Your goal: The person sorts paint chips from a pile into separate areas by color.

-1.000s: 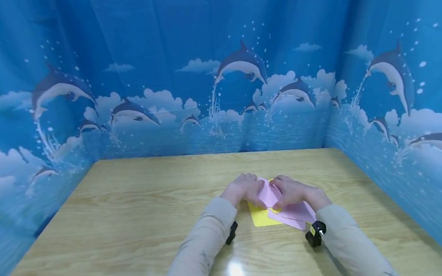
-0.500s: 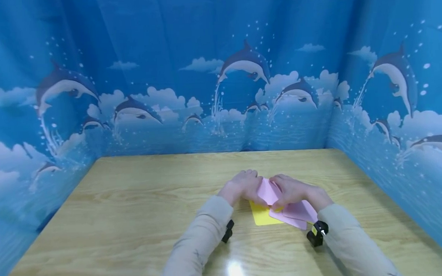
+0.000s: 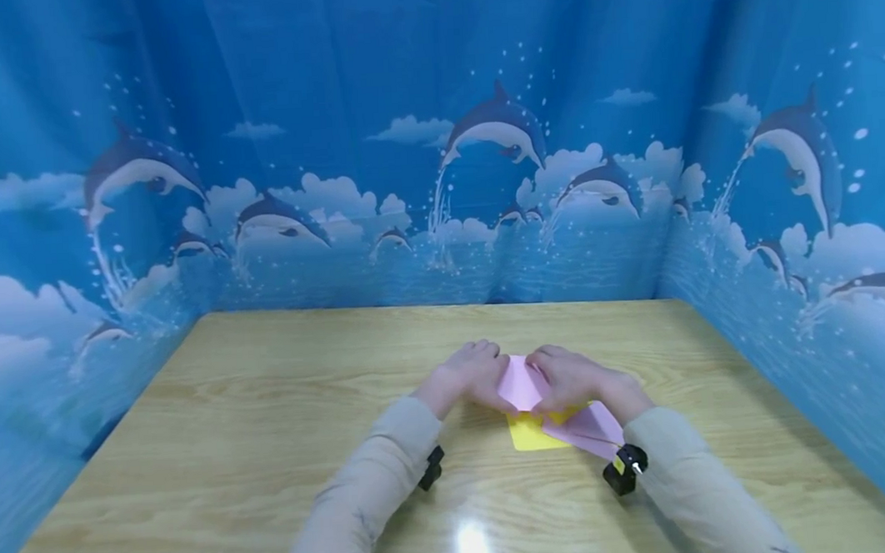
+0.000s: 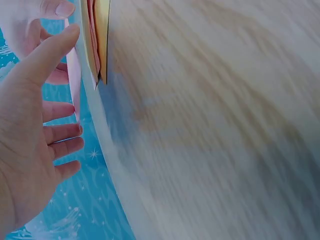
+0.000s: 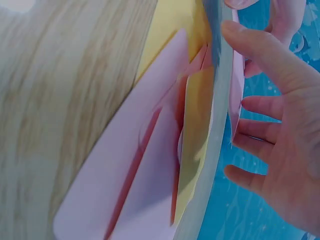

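A pink sheet of paper (image 3: 522,386) is held up between both hands over the table. At its left edge my left hand (image 3: 472,378) pinches it, thumb in front and fingers behind. My right hand (image 3: 574,378) grips the right edge the same way. Both wrist views show the sheet (image 5: 236,85) nearly edge-on, apart from the papers lower down. Just in front of the hands lie a yellow sheet (image 3: 535,435) and, partly over it, pink pieces (image 3: 590,430). The right wrist view shows a standing yellow flap (image 5: 196,135) beside folded pink paper (image 5: 120,150).
The wooden table (image 3: 285,418) reaches back to a blue curtain (image 3: 372,80) printed with dolphins, which also runs along both sides. A black wrist camera (image 3: 624,469) sits below the right cuff, and another (image 3: 431,469) below the left cuff.
Both hands have shifted left with the pink sheet between them. More of the yellow sheet in front shows now, and the held sheet stands clearer of the other papers in the head view.
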`<state>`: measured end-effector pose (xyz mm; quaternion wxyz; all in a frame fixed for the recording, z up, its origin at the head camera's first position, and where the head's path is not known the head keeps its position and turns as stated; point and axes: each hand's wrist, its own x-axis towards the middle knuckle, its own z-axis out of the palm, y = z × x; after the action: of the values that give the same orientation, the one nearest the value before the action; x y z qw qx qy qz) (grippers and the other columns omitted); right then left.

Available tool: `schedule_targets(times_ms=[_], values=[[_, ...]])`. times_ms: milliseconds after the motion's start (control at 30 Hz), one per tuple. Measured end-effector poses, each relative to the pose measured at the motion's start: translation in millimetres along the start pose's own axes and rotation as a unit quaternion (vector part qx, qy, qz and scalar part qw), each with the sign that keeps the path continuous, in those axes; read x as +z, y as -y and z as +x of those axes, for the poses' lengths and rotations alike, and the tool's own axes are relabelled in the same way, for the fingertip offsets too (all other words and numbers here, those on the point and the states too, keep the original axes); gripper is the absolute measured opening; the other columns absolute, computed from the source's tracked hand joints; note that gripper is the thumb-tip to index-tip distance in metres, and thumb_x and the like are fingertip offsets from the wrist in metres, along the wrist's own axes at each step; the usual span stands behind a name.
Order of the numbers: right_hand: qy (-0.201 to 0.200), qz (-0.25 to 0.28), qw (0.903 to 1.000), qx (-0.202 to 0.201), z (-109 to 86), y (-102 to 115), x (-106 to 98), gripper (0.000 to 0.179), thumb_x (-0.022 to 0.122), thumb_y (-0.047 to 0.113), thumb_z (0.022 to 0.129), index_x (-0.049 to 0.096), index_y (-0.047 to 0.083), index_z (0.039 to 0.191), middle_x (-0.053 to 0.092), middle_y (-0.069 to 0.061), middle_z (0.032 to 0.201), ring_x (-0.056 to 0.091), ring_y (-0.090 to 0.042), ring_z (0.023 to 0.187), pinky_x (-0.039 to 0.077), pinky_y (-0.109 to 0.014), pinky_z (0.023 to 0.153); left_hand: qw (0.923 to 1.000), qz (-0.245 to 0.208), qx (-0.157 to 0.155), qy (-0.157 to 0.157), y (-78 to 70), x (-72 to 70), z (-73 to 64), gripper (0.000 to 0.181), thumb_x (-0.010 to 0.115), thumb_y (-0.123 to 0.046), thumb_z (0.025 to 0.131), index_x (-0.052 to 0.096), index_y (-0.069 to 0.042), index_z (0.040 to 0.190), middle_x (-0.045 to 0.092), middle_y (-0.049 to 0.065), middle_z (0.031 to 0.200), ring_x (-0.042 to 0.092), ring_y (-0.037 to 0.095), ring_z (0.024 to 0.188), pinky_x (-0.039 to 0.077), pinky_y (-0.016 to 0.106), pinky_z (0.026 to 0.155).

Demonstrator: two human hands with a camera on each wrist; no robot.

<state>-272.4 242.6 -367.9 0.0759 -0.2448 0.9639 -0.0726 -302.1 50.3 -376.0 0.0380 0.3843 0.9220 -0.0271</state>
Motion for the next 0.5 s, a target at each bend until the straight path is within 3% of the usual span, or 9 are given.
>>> schedule_targets(times_ms=[233,500], values=[[-0.015,0.029,0.9993,-0.018,12.3,14.7,-0.4,0.075,0.075,0.050,0.068,0.050,0.004,0.120,0.052,-0.005,0.113,0.048,-0.016,0.093,0.045,-0.034,0.082,0.9990,0.038,0.004,-0.024,16.8,-4.2,-18.3,0.081,0.058,-0.072,0.070,0.053,-0.011,0.123,0.053,0.002,0.113,0.046,0.016,0.102,0.038,0.034,0.093],[-0.024,0.031,0.9978,-0.052,24.2,28.0,-1.0,0.069,0.077,0.045,0.068,0.051,0.002,0.114,0.051,-0.004,0.106,0.047,-0.015,0.086,0.045,-0.031,0.076,0.9982,0.053,0.001,-0.029,38.1,-5.3,-40.2,0.085,0.057,-0.073,0.070,0.054,-0.008,0.124,0.054,0.007,0.119,0.047,0.020,0.108,0.038,0.038,0.096]])
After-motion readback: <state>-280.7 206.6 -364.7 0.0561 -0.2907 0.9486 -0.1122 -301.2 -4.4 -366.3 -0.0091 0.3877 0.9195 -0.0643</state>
